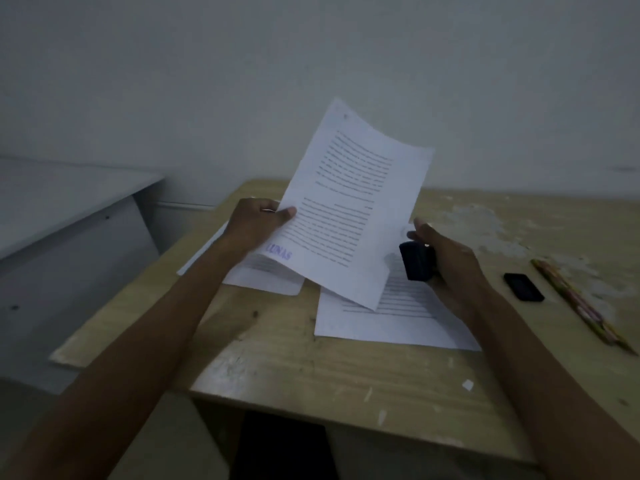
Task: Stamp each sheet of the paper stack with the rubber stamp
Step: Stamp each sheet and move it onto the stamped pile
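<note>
Desk (311, 368) nearest, scuffed wood. Paper stack (398, 317) flat on it, well in from near edge, top sheet unstamped as far as visible. Right hand (446, 265) above stack, curled round black rubber stamp (415, 261). Left hand (256, 223) left of stack, pinching lifted sheet (346, 209) at edge; purple stamp mark (278, 255) on it. Should lay sheet squarely on finished pile (263, 275) left of stack, not dragging wet ink, then press stamp flat. Phone-like black object (523, 286) and pencil (581, 306) right of stack.

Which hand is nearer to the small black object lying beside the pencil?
Right. The right hand, gripping the rubber stamp, is just left of the small black object; the left hand holds the lifted sheet much farther left.
</note>
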